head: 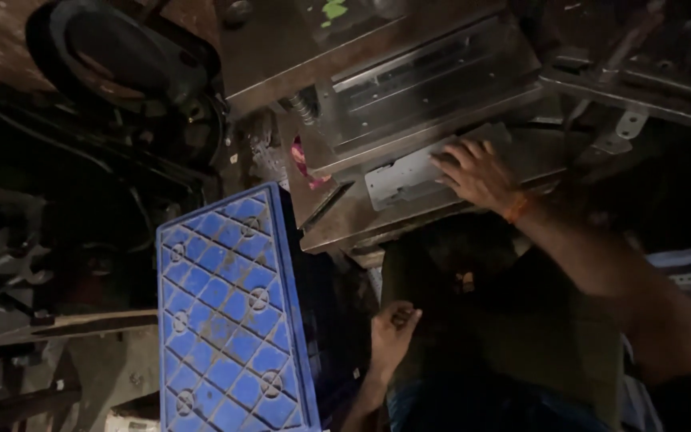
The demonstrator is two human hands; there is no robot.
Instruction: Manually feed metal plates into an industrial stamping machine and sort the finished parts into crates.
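Observation:
My right hand [473, 172] rests flat, fingers spread, on a grey sheet-metal plate [405, 176] that lies on the bed of a press machine [409, 88]. An orange thread band circles that wrist. My left hand [392, 330] is low in the view beside the blue crate [225, 320], its fingers curled closed; whether anything small is inside the fist is not visible. My lap, in dark olive cloth, fills the space between the two hands.
The blue plastic crate with a lattice side stands on end at the left of my knees. A dark wheel and belt housing [121, 64] sits at upper left. Metal brackets and bars [633, 88] lie at the upper right. The surroundings are dim.

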